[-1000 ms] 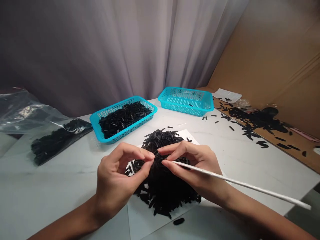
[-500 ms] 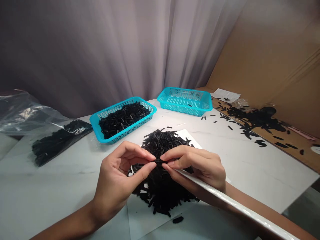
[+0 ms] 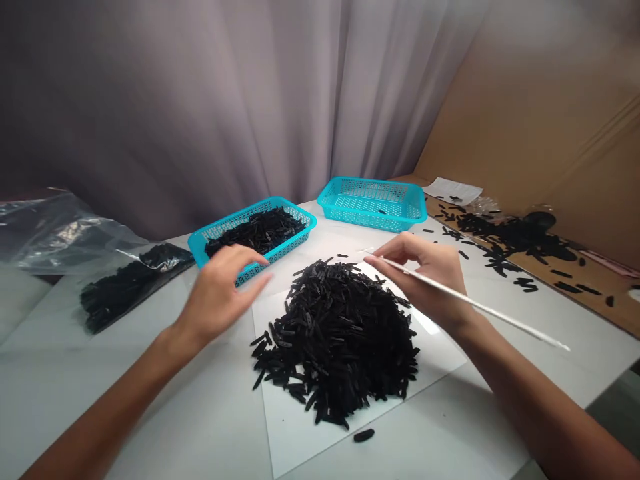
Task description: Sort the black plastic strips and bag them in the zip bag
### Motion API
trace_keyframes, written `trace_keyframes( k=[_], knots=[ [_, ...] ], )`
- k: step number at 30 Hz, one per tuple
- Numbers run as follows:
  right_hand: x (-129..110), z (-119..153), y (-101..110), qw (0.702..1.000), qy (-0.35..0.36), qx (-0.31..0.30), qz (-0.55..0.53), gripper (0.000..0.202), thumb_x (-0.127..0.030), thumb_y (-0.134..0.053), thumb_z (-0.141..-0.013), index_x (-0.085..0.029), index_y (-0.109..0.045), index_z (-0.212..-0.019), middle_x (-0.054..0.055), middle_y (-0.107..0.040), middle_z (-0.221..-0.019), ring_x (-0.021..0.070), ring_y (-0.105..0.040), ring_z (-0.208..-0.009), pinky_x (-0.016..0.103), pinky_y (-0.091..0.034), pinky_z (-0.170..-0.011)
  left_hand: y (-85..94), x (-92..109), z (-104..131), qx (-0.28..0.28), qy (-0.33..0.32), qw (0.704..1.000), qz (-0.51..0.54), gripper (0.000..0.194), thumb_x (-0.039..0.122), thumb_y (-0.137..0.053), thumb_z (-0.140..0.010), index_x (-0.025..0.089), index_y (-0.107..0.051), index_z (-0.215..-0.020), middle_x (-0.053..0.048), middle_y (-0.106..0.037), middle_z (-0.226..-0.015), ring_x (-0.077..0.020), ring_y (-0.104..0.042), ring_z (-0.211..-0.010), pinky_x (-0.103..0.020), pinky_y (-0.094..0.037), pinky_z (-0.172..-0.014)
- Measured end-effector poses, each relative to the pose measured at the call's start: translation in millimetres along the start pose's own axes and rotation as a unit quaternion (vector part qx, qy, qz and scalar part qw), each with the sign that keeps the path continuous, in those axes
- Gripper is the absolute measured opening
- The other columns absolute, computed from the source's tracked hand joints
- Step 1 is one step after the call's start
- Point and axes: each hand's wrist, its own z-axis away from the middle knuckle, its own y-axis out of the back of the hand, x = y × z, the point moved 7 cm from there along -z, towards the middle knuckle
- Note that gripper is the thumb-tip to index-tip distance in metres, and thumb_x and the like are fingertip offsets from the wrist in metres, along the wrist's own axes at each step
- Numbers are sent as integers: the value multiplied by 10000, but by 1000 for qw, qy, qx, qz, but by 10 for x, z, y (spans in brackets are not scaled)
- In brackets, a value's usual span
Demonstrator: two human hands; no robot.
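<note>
My left hand [image 3: 220, 290] is at the near side of the filled turquoise basket [image 3: 195, 248], its thumb and forefinger apart with nothing visible between them; motion smears the fingertips a little. My right hand [image 3: 430, 277] grips a thin white stick [image 3: 480, 307], which slants down to the right across the wrist. Below and between the hands lies a large heap of small, flat, elongated black pieces [image 3: 345, 340] on a white sheet [image 3: 287, 440]. One loose black piece [image 3: 364, 435] rests in front of the sheet.
A second turquoise basket [image 3: 373, 221] at the back holds a single black piece. Left stands a clear plastic bag [image 3: 120, 280] of black pieces. On the right, more pieces [image 3: 530, 237] are scattered over cardboard near a paper slip [image 3: 455, 191]. A grey curtain [image 3: 280, 100] hangs behind.
My hands have parted from a pinch above the heap. The left moved up and left to the filled basket; the right moved up and right, keeping the white stick.
</note>
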Motion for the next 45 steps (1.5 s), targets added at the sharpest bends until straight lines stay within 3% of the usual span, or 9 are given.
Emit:
trace_keyframes(
  k=[3,5,9,14,20,27,31,36,45],
  knots=[
    [187,-52,-38,999,-25,-46,8,125,-310,-734,-893,-199,-747,-837,8,-720,-666,147,-628,-559,281,-475,-573,-454,283,184,-188,-17,972,141,281,384,-750,-851,237,-697,-1084,-44,-724,-1050,-214,-667,-922,-321,-543,-797],
    [209,-40,-135,995,-17,-99,0,149,-305,-683,-932,-201,-776,-881,32,-779,-766,174,-706,-647,299,-514,-645,-615,417,276,-223,-16,956,188,236,295,-752,-831,229,-711,-1054,-38,-729,-1008,-194,-668,-850,-291,-546,-724],
    [102,31,-306,985,34,-169,9,155,-266,-656,-953,-212,-794,-910,43,-813,-897,201,-760,-810,312,-541,-758,-641,413,275,-197,15,956,216,102,212,-667,-887,212,-749,-949,-33,-751,-891,-156,-677,-735,-244,-548,-647],
    [-109,112,-390,980,90,-177,-5,162,-245,-637,-972,-195,-788,-940,52,-794,-869,177,-731,-743,286,-535,-702,-508,353,225,-146,96,950,260,111,289,-732,-877,234,-799,-947,-31,-797,-912,-168,-712,-763,-249,-573,-686],
    [-467,310,-549,968,158,-191,-44,190,-291,-637,-985,-161,-770,-1024,73,-767,-880,170,-703,-744,272,-526,-659,-437,488,285,-86,136,942,294,145,342,-788,-831,236,-825,-923,-39,-805,-850,-189,-725,-717,-266,-558,-643],
    [-493,336,-553,978,31,-175,-109,129,-297,-730,-920,-180,-758,-964,31,-784,-843,150,-709,-715,242,-522,-685,-320,546,303,28,134,923,360,90,237,-839,-780,227,-820,-867,-28,-773,-797,-152,-703,-714,-222,-564,-638],
    [-465,347,-639,953,-73,-242,-169,117,-249,-669,-948,-194,-771,-963,-6,-790,-829,128,-703,-696,217,-501,-655,-246,606,302,68,78,929,356,104,191,-858,-754,244,-817,-834,-15,-744,-774,-132,-672,-682,-209,-531,-574],
    [-440,392,-692,937,-108,-264,-202,158,-262,-636,-963,-212,-784,-982,-7,-789,-879,139,-701,-767,221,-492,-685,-290,619,314,47,70,925,371,91,181,-840,-780,221,-809,-855,-30,-776,-782,-158,-707,-704,-244,-565,-631],
    [-401,420,-684,943,-102,-235,-213,123,-249,-662,-944,-198,-765,-899,-3,-772,-848,137,-701,-756,223,-500,-697,-332,620,343,12,109,932,346,84,227,-838,-782,199,-769,-821,0,-762,-751,-123,-693,-648,-202,-575,-636]
  ],
)
